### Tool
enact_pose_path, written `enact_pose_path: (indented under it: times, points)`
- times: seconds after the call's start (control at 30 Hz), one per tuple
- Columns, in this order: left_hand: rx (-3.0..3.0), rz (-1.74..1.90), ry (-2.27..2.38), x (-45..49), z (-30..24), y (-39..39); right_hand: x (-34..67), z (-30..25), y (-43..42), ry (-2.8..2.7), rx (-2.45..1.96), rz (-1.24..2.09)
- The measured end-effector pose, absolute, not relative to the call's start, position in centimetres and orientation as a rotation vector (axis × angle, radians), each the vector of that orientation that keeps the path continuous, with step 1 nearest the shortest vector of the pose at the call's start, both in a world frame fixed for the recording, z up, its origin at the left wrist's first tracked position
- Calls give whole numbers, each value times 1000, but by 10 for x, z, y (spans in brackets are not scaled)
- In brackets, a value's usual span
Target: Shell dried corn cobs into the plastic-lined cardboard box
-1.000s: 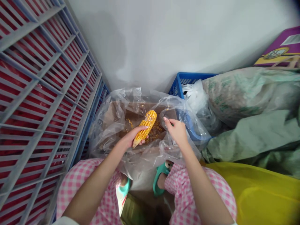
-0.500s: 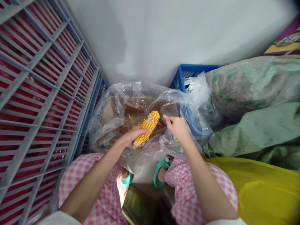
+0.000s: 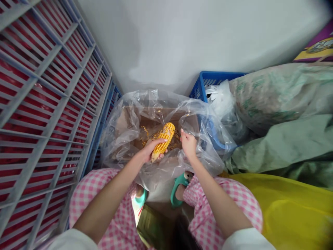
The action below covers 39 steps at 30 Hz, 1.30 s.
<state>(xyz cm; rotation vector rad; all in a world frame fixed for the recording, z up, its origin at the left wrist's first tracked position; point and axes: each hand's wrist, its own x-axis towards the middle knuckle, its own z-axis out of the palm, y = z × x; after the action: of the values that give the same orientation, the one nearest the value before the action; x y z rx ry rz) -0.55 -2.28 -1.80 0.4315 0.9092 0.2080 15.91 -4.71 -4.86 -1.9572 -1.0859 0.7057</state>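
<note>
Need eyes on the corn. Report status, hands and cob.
Left hand gripping cob. Right hand beside it, nothing visible held. Loose kernels in box. Plastic bag bunched around box, close to both hands.

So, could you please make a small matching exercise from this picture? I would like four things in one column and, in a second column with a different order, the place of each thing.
Things:
1. Corn cob
2. Loose kernels
3. Blue crate
4. Teal sandal

Places:
A. Lying in the cardboard box, inside the clear plastic bag
B. On the right foot
C. Gripped in the left hand
D. Beyond the bag, near the wall

Pairs: 1-C, 2-A, 3-D, 4-B
</note>
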Motion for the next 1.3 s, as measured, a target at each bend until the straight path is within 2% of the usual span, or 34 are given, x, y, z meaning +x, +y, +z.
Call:
enact_pose_path:
  times: [0.17,0.4,0.6,0.97,1.3]
  points:
    - [415,249,907,-2,-25,-23,162,-49,-40,-1155,-2062,700]
    - [732,276,1120,1,-18,-17,186,-5,-36,-1570,-2251,361]
    - [769,267,1108,2,-10,-17,183,0,-35,-1667,-2294,299]
    - [581,164,997,2,-3,-25,169,-24,-39,-1305,-2098,603]
    - [475,181,956,2,-21,-29,162,-54,-41,-1011,-2026,844]
